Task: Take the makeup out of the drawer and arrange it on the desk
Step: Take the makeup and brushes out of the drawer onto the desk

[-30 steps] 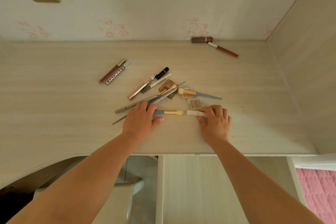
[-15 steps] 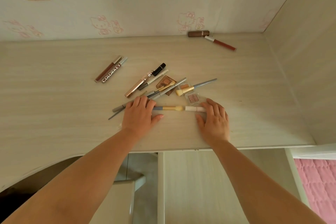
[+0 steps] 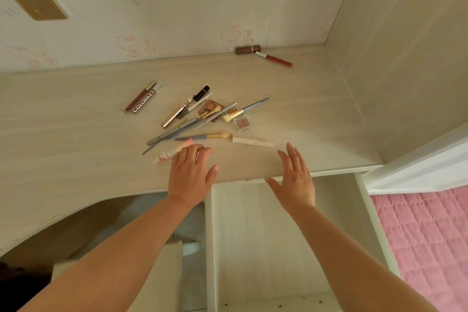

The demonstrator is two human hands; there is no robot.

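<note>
Now both spread flat, gripping nothing: left hand [image 3: 190, 178] fingertips touching a pale tube [image 3: 170, 153] at ten o'clock; right hand [image 3: 295, 180] clear of a white tube [image 3: 253, 141] at eleven. Beyond, at twelve, brushes [image 3: 205, 137] and pencils [image 3: 177, 132] heaped on the desk [image 3: 76, 134]. Below, open drawer [image 3: 253, 235].

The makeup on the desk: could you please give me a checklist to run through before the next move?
1. Left hand free: ok, fingers straight, over a pink tube.
2. Right hand free: ok, open, holding nothing.
3. Drawer open: ok.
4. Drawer emptied: ok in its visible part.
5. Makeup arranged: not ok, brushes and pencils lie crossed in a pile.
6. White tube on the desk: ok.
</note>
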